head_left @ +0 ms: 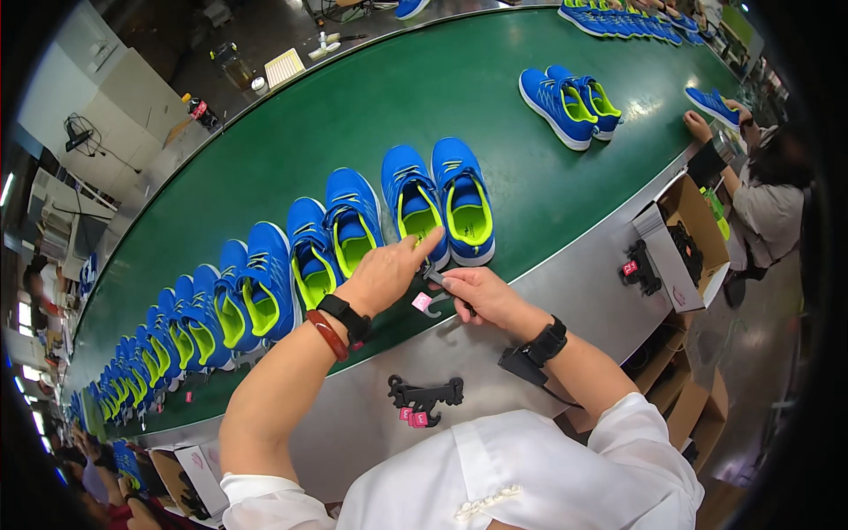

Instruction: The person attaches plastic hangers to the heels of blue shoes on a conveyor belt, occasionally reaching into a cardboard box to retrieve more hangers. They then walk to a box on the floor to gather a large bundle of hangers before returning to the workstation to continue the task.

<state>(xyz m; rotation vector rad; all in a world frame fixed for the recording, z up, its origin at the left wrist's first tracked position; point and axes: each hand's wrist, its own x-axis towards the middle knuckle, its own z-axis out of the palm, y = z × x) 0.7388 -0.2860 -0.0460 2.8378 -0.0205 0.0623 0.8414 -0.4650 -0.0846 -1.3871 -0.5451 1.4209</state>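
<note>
Blue sneakers with lime-green linings stand on the green belt. Over the heel of one sneaker (413, 190) lies my left hand (386, 276), its index finger reaching across the opening; its other fingers are partly hidden. The hand is closed at the heel edge. My right hand (488, 296) pinches a dark plastic shoe hanger (433, 273) whose upper end meets that heel. A pink tag (422, 301) is on the hanger beside its hook. The matching sneaker (464, 203) stands just to the right, toes pointing away from me.
More sneaker pairs (265, 278) run in a row to the left. Another pair (570, 106) stands farther right. Black hangers (426, 393) lie on the metal ledge (331, 442), others (640, 268) beside an open carton (698, 238). A co-worker at right holds a sneaker (712, 107).
</note>
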